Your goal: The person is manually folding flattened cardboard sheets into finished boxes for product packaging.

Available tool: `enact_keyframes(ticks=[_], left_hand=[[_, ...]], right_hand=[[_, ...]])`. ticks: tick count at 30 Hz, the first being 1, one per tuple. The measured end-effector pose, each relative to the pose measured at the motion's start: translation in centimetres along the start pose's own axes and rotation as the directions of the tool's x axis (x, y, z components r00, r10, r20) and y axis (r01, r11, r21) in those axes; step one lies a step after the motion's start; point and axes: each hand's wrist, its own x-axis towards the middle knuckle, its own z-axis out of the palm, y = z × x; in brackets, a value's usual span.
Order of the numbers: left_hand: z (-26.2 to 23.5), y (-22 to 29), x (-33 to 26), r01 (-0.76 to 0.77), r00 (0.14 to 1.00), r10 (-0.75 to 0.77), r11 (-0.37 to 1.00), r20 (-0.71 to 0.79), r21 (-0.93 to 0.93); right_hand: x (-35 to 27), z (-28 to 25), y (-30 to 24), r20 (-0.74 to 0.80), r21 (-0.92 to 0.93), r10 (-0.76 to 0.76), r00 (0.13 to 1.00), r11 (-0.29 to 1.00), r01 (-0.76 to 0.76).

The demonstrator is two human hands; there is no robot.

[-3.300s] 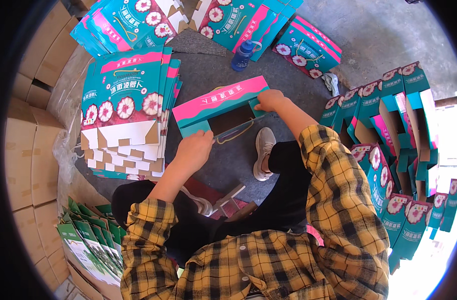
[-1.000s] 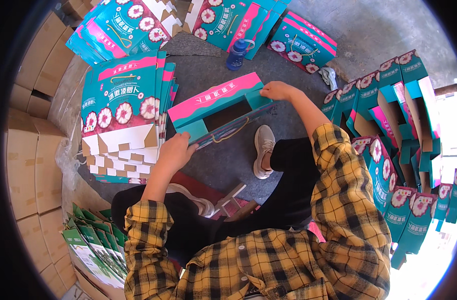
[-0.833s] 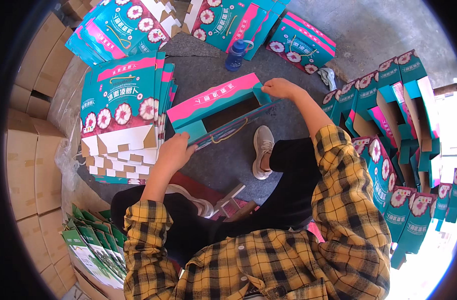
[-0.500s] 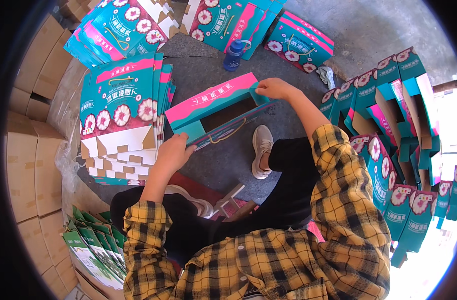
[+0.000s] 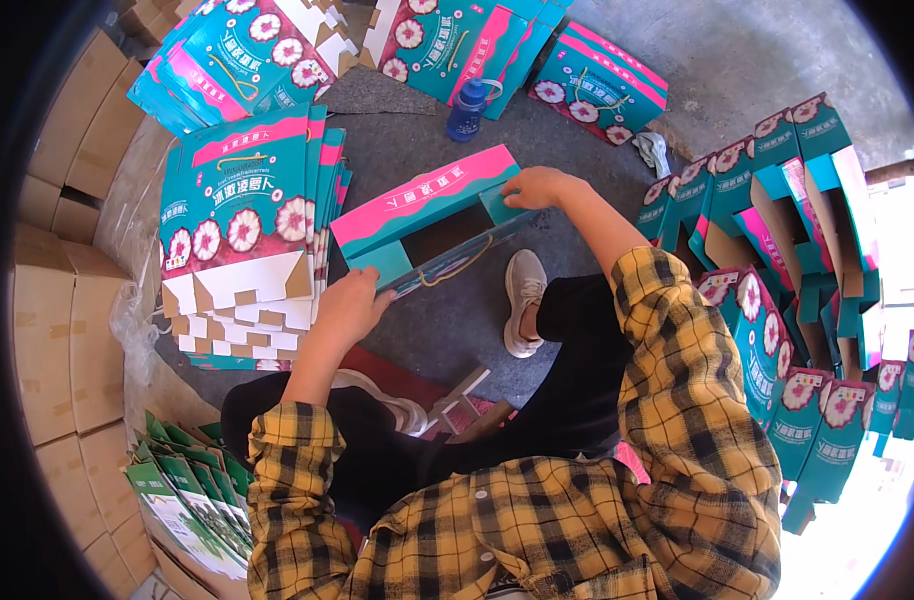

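I hold a teal carton with a pink band and flower print [image 5: 427, 215] in front of me, opened into a box shape with its hollow inside facing me. My left hand [image 5: 352, 300] grips its near left corner by the end flap. My right hand [image 5: 535, 186] grips its far right end. A yellow cord handle runs along the carton's near panel. The carton hangs above the grey floor, just beyond my white shoe [image 5: 522, 300].
A stack of flat teal cartons [image 5: 247, 230] lies at my left; more flat ones [image 5: 447, 40] lie ahead. Assembled open cartons [image 5: 787, 220] stand in rows at my right. A blue bottle [image 5: 467, 108] stands ahead. Brown boxes [image 5: 47, 300] and green packs [image 5: 187, 490] line the left.
The carton has opened from a flatter shape into a box and shifted slightly left. Both hands have stayed on its two ends throughout.
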Motion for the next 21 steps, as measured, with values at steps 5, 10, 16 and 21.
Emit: enact_keyframes(ticks=[5, 10, 16, 21], left_hand=[[0.0, -0.1, 0.0, -0.006, 1.000, 0.006, 1.000, -0.002, 0.002], [0.2, -0.2, 0.0, -0.025, 1.000, 0.025, 1.000, -0.011, 0.002], [0.2, -0.4, 0.0, 0.022, 1.000, -0.022, 0.999, 0.006, -0.029], [0.0, -0.6, 0.1, 0.003, 1.000, -0.005, 0.999, -0.027, -0.041]], right_hand=[[0.0, -0.1, -0.3, 0.038, 0.020, 0.028, 0.999, 0.999, -0.029], [-0.3, -0.5, -0.9, 0.058, -0.039, 0.013, 0.998, 0.999, -0.011], [-0.4, -0.4, -0.7, 0.056, 0.013, 0.013, 0.998, 1.000, -0.014], [0.3, 0.5, 1.3, -0.035, 0.095, -0.001, 0.999, 0.995, 0.004]])
